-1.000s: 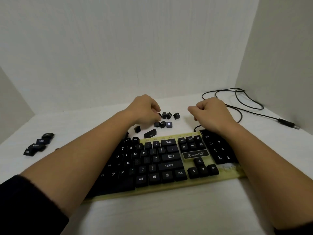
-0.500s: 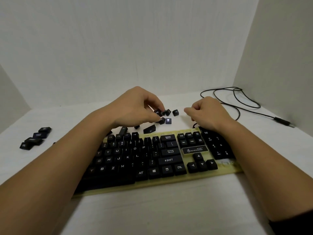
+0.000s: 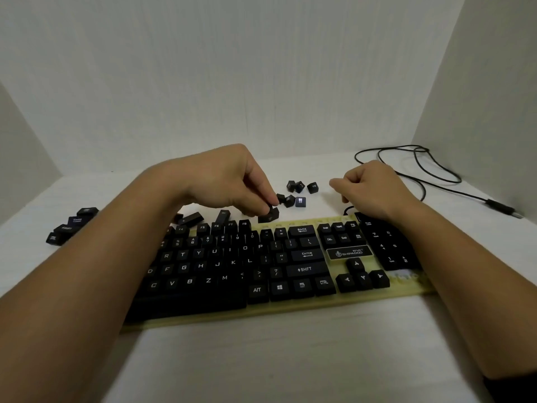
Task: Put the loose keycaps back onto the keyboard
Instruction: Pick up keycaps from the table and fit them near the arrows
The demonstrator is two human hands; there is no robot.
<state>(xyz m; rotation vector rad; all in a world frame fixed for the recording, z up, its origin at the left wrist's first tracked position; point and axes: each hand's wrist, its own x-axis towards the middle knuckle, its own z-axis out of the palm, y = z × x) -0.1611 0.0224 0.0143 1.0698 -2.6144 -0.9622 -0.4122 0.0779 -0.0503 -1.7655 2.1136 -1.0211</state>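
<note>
- Two hands are at the far edge of the keyboard (image 3: 290, 308): the left hand (image 3: 232, 181) pinches one black keycap (image 3: 269, 214) between thumb and fingertips, right over the bare slots of the function row.
- The right hand (image 3: 374, 190) has its fingers curled in, with the wrist over the number pad.
- The yellow-framed keyboard lies on the white bench (image 3: 261, 359).
- Loose keycaps (image 3: 299, 193) sit just behind it. Another pile (image 3: 69, 225) lies well to the left.
- Its cable (image 3: 436, 175) loops at the far right.
</note>
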